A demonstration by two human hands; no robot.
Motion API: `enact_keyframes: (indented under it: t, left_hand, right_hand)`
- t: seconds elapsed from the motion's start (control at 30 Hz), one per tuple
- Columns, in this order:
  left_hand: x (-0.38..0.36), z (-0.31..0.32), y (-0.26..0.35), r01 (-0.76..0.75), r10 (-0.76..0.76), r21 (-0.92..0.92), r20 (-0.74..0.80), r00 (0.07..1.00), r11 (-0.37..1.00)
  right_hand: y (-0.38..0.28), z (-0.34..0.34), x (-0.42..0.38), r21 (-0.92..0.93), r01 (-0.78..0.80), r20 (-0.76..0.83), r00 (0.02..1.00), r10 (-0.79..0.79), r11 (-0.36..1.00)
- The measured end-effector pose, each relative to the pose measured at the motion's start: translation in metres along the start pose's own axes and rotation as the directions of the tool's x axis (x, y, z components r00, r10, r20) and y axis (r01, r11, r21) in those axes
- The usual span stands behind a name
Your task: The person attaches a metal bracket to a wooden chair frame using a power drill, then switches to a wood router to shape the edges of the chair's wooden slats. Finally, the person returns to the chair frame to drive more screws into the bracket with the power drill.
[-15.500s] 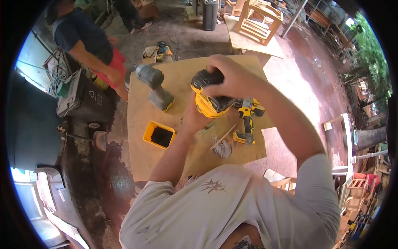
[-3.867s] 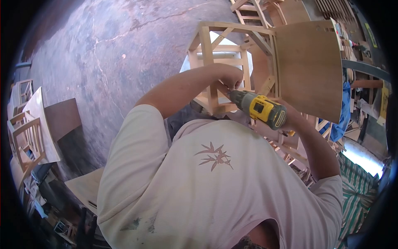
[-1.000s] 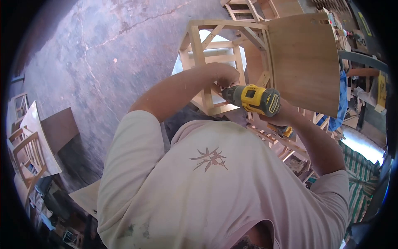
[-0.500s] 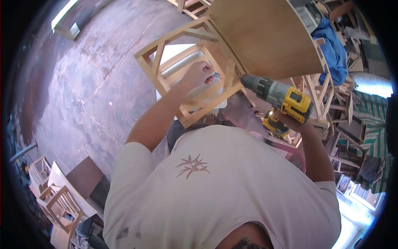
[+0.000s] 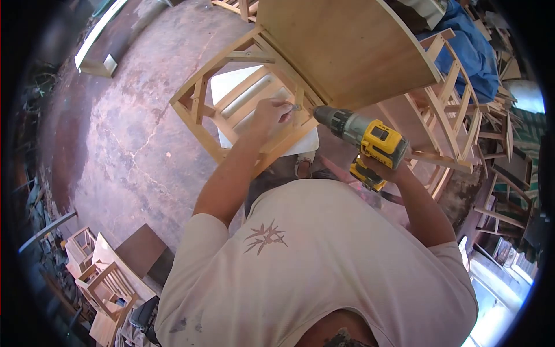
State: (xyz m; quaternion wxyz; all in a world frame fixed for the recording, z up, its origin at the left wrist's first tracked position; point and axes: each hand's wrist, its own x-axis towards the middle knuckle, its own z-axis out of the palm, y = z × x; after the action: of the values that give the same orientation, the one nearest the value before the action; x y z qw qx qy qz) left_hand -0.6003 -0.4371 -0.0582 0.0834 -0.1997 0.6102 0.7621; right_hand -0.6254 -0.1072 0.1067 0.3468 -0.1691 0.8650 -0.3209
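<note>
In my right hand [image 5: 386, 168] is a yellow and black cordless drill [image 5: 359, 132], its chuck pointing left at the corner brace of a wooden chair frame [image 5: 199, 140]. My left hand [image 5: 273, 115] reaches over the frame's opening, fingers pinched on a small shiny metal piece [image 5: 296, 107], too small to name surely. That piece is close to the corner brace [image 5: 299, 99] and a short way left of the drill tip. A broad flat wooden panel [image 5: 347, 52] adjoins the frame's far right side.
A white slatted thing [image 5: 231, 84] stands beneath the frame. More wooden chair frames [image 5: 448, 104] and a blue sheet [image 5: 471, 58] are on the right. Small wooden chairs [image 5: 107, 286] sit at lower left. My foot [image 5: 303, 168] shows on the cracked concrete floor [image 5: 139, 115].
The drill has shifted left, closer to the frame's corner. My left hand remains near the corner brace, still pinching the small metal piece. The whole view has turned slightly.
</note>
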Motion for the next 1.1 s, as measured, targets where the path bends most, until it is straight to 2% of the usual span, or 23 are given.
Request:
enact_keyframes:
  t: [0.07,0.3,0.37,0.4,0.47,0.5,0.53,0.6,0.63,0.73,0.8,0.87,0.9,0.93,0.97,1.0,1.1]
  left_hand:
    - [-0.003,0.001,0.011,0.027,-0.030,0.103,0.037,0.999,0.994]
    - [-0.012,0.010,0.022,-0.021,0.021,0.224,0.003,1.000,0.974]
    - [-0.015,0.009,0.020,-0.042,0.041,0.129,0.012,0.999,0.991]
    - [-0.012,0.004,0.016,-0.046,0.046,0.134,0.003,0.999,0.990]
    - [-0.003,-0.008,0.008,-0.025,0.012,-0.140,-0.095,0.995,0.990]
    - [-0.003,-0.015,0.011,-0.068,0.034,-0.232,-0.147,0.989,0.970]
    - [0.000,-0.020,0.015,-0.074,0.039,-0.232,-0.151,0.988,0.970]
    - [0.009,-0.030,0.025,-0.221,0.058,-0.417,-0.369,0.928,0.882]
    - [0.014,-0.034,0.034,-0.237,0.050,-0.399,-0.426,0.903,0.886]
    - [0.036,-0.056,0.037,-0.278,0.119,-0.347,-0.414,0.902,0.896]
    - [0.035,-0.057,0.034,-0.281,0.114,-0.326,-0.448,0.887,0.903]
    - [0.015,-0.050,0.036,-0.331,0.132,-0.417,-0.438,0.889,0.846]
    - [0.004,-0.050,0.034,-0.313,0.088,-0.486,-0.432,0.898,0.816]
    - [-0.006,-0.053,0.029,-0.322,0.088,-0.485,-0.443,0.892,0.813]
    - [-0.017,-0.057,0.023,-0.294,0.050,-0.492,-0.449,0.892,0.819]
    - [-0.028,-0.060,0.017,-0.262,0.008,-0.502,-0.452,0.892,0.824]
    - [-0.072,-0.073,0.016,-0.281,0.016,-0.459,-0.500,0.866,0.843]
  right_hand:
    - [-0.001,-0.001,0.004,-0.013,0.002,0.011,1.000,-0.002,1.000]
    - [0.006,0.001,0.011,-0.033,0.052,-0.019,0.998,-0.052,0.998]
    - [0.007,0.003,0.013,-0.059,0.076,-0.031,0.996,-0.078,0.995]
    - [0.008,0.004,0.012,-0.025,0.039,-0.033,0.999,-0.040,0.999]
    - [0.001,0.007,0.012,0.009,0.010,-0.036,0.999,-0.010,1.000]
    - [-0.007,0.006,0.010,0.048,-0.049,-0.023,0.998,0.050,0.998]
    - [-0.013,0.006,0.009,0.086,-0.109,-0.009,0.994,0.111,0.990]
    - [-0.010,0.011,0.011,0.087,-0.075,-0.043,0.996,0.079,0.993]
    - [-0.010,0.013,0.013,0.088,-0.045,-0.074,0.996,0.052,0.995]
    - [-0.028,0.017,0.016,0.094,0.035,-0.107,0.994,-0.025,0.995]
    - [-0.050,0.020,0.013,0.056,0.086,-0.128,0.989,-0.078,0.995]
    - [-0.062,0.023,0.014,0.016,0.137,-0.153,0.979,-0.133,0.990]
    - [-0.064,0.023,0.016,0.047,0.131,-0.147,0.981,-0.123,0.990]
    - [-0.065,0.022,0.017,0.078,0.124,-0.144,0.983,-0.112,0.989]
    - [-0.061,0.024,0.019,0.091,0.207,-0.166,0.968,-0.190,0.974]
    - [-0.061,0.027,0.020,0.087,0.206,-0.157,0.969,-0.191,0.975]
    - [-0.060,0.031,0.024,0.141,0.173,-0.159,0.976,-0.150,0.975]
